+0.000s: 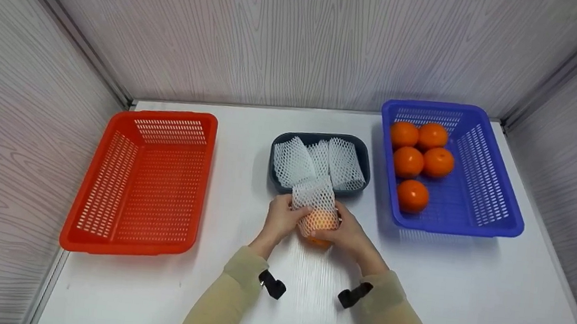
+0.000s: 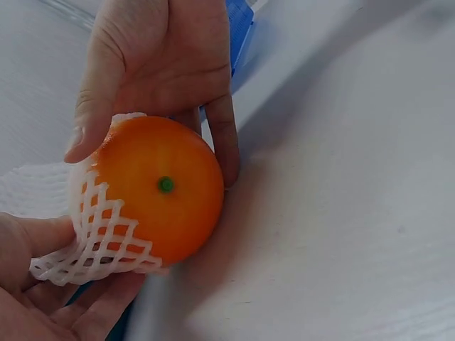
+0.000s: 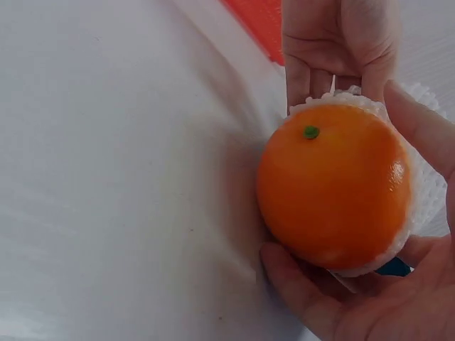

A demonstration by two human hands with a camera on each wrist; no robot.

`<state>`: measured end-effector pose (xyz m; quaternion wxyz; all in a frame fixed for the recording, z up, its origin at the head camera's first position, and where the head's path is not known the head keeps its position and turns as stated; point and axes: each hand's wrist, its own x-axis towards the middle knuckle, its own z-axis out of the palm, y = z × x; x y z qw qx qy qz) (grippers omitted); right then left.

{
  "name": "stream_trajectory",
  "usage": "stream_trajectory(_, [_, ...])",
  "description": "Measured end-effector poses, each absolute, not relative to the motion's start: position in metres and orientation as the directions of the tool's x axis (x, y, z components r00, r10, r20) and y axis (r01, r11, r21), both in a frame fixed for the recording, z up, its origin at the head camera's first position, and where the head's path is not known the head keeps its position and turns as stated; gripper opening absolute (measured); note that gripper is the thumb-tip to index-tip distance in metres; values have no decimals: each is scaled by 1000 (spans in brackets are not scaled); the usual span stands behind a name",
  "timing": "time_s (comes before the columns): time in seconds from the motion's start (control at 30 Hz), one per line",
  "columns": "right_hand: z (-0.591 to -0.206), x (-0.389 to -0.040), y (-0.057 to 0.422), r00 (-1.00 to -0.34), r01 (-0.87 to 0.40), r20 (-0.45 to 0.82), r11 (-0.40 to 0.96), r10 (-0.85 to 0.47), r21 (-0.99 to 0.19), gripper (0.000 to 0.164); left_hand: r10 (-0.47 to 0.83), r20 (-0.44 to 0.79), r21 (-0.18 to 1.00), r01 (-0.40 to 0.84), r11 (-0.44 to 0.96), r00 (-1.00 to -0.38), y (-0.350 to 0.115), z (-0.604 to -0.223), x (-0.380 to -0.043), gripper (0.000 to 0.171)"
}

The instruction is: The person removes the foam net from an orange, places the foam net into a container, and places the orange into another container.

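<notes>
Above the white table, both hands hold an orange point(image 2: 167, 199) partly inside a white foam net sleeve point(image 1: 313, 193). My left hand point(image 1: 280, 218) pinches the sleeve between thumb and fingers at the fruit's left side. On the other side, my right hand point(image 1: 351, 237) cups the orange, its thumb over the front and fingers beneath. The fruit's end with a green stem spot point(image 3: 311, 132) sticks out of the sleeve, facing my body. The sleeve's far end overlaps a dark grey tray point(image 1: 272, 180) holding several more foam net sleeves point(image 1: 344, 162).
On the left stands a red plastic basket point(image 1: 153, 247) with nothing in it. To the right, a blue basket point(image 1: 475, 201) holds several oranges point(image 1: 412, 196) along its left side. Wood-grain panels point(image 1: 300, 41) enclose the table point(image 1: 513, 305) at the back and sides.
</notes>
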<state>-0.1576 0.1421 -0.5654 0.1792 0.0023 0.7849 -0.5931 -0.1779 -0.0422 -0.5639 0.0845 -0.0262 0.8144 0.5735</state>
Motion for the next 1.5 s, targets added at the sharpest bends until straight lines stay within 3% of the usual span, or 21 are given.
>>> stream_trajectory(0.2, [-569, -157, 139, -942, 177, -256, 328, -216, -928, 101, 39, -159, 934, -138, 330, -986, -44, -566, -178, 25])
stream_trajectory(0.63, [-567, -156, 142, -935, 190, -275, 338, -225, -922, 91, -4, -215, 925, -205, 321, -977, -46, -568, -178, 29])
stream_trajectory(0.83, [-566, -155, 145, -927, 199, -289, 340, -238, -919, 95, -7, -254, 936, -247, 249, -967, -47, -570, -178, 31])
stream_trajectory(1.0, [-564, -154, 150, -920, 176, -298, 414, -254, -893, 103, -32, -189, 957, -191, 218, -982, -53, -567, -179, 29])
stream_trajectory(1.27, [-564, -154, 155, -911, 155, -298, 432, -286, -889, 84, -77, -94, 945, -114, 307, -993, -64, -554, -184, 31])
stream_trajectory(1.5, [-561, -151, 154, -916, 139, -269, 395, -296, -908, 78, -87, -107, 965, -124, 233, -990, -73, -546, -186, 34])
